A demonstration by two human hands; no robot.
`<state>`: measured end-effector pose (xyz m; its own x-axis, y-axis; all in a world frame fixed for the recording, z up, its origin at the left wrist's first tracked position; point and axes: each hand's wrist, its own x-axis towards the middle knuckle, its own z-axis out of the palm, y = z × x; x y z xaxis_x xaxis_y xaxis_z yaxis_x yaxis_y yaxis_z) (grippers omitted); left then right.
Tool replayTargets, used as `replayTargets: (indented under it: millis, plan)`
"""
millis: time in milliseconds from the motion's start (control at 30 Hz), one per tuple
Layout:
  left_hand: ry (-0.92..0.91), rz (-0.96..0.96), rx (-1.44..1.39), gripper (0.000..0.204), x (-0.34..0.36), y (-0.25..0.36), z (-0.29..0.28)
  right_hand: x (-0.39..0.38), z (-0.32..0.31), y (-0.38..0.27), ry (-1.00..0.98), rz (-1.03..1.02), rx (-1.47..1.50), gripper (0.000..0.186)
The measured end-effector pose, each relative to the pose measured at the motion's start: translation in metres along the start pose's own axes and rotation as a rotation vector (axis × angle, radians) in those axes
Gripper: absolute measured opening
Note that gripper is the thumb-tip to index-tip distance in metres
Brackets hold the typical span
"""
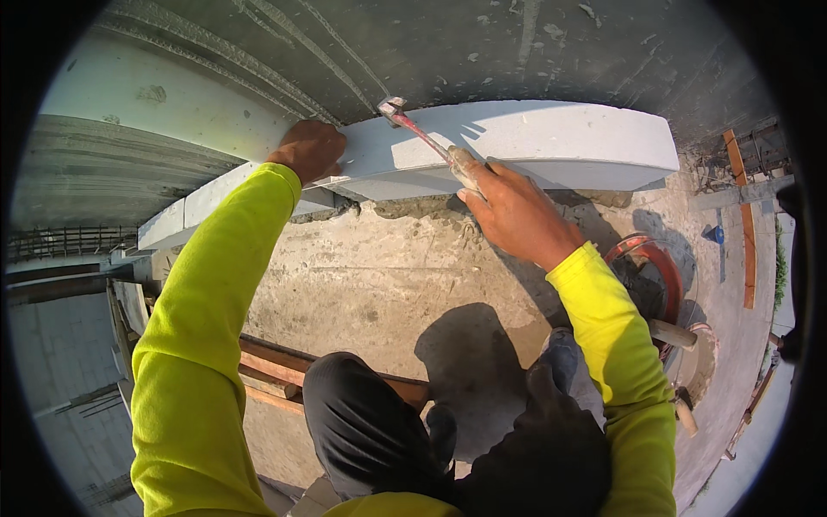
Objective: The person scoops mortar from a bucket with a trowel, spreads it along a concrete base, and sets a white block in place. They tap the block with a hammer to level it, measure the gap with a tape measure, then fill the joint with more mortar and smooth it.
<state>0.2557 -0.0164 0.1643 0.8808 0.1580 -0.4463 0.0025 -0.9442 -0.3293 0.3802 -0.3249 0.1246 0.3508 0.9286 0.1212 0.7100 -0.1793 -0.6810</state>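
While the right hand (521, 213) is wrapped around its pale, grimy grip, the red-shafted hammer (422, 136) slants up and to the left, its scuffed metal head over the back edge of the long white rectangular block (551, 138), beside the dark grey wall (603, 60). The red of the shaft looks worn, and the head is mottled with pale smears; whether it touches the block or the wall is hard to make out. The left hand (310, 152) is curled, back of the hand uppermost, at the row of blocks left of the hammer; its fingertips are hidden, so I cannot tell whether it holds anything.

The block has a smooth, matt top, crisp edges and a shaded front face. Pale streaks and flecks of dried material mark the wall. Lumpy grey mortar (422, 207) lies along the foot of the blocks, above a rough, stained concrete floor (370, 258). Both forearms wear bright yellow-green fabric sleeves (202, 302).

At the right, a round reddish bucket (668, 267) is partly hidden by the sleeve, its contents unclear. At the lower left, reddish-brown straight-edged beams (271, 370) run behind the dark-clothed knee (366, 422), which covers part of them. The black fisheye border cuts off the surroundings.
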Motion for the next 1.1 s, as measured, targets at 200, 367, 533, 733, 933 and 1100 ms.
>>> replayTargets:
  millis: [200,367,533,733,933,1100]
  plan:
    - [0.000,-0.005,0.014,0.027,-0.002,0.001,-0.004,0.011,0.007,-0.015,-0.039,-0.079,-0.054,0.050]
    - [-0.015,-0.021,0.003,0.028,-0.003,0.003,-0.006,0.021,0.010,-0.015,-0.072,-0.024,-0.095,0.050]
    - [0.000,0.000,0.011,0.027,-0.001,0.003,-0.005,-0.007,0.022,-0.003,0.037,-0.051,0.110,0.053]
    - [0.053,0.000,-0.005,0.029,-0.002,-0.001,0.005,-0.121,0.066,0.014,-0.218,0.053,0.217,0.055]
    - [0.058,-0.029,0.016,0.031,0.001,-0.004,0.016,-0.202,0.128,0.037,-0.478,-0.090,-0.049,0.059]
    - [0.132,-0.018,0.002,0.025,0.004,-0.005,0.020,-0.212,0.139,0.036,-0.682,-0.014,-0.068,0.054]
